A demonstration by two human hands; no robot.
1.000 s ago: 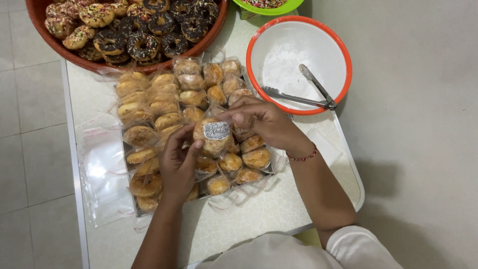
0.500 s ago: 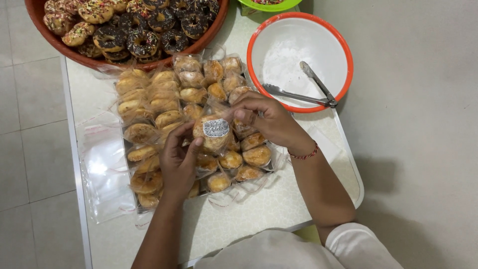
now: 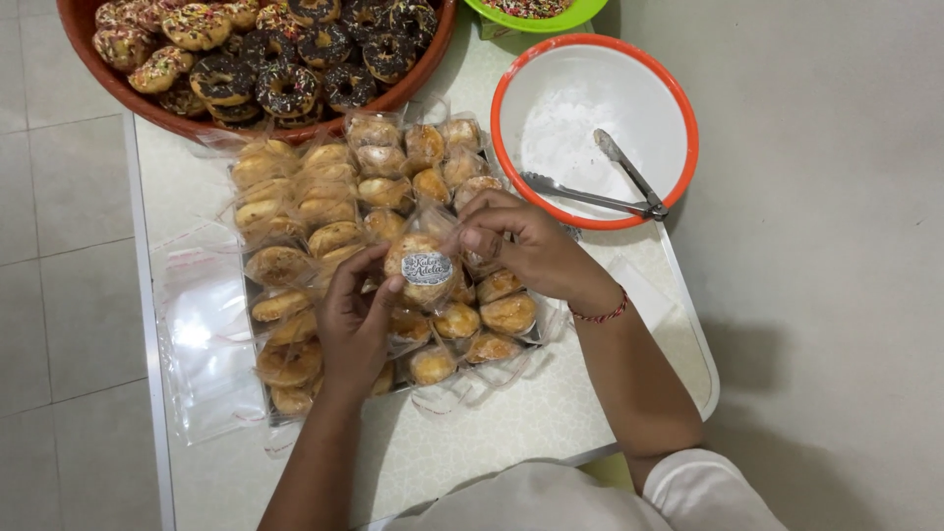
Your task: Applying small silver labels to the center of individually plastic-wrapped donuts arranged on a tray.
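Note:
Both hands hold one clear bag with a golden pastry [image 3: 423, 265] that bears a round label, just above a tray of many bagged golden pastries [image 3: 295, 211]. My left hand [image 3: 356, 320] grips the bag's left side with thumb and fingers. My right hand [image 3: 526, 246] pinches its upper right edge. The tray stands on a white table [image 3: 492, 442].
A large red-brown bowl of sprinkled and chocolate donuts [image 3: 265, 59] sits at the table's far left. An orange-rimmed white bowl [image 3: 678, 108] holds metal tongs [image 3: 610, 192]. A green bowl [image 3: 536, 12] shows at the top. Empty clear bags [image 3: 202, 334] lie at the left.
The labelled bag has shifted slightly in my hands; the right fingers have moved along its top edge. Otherwise the scene is the same.

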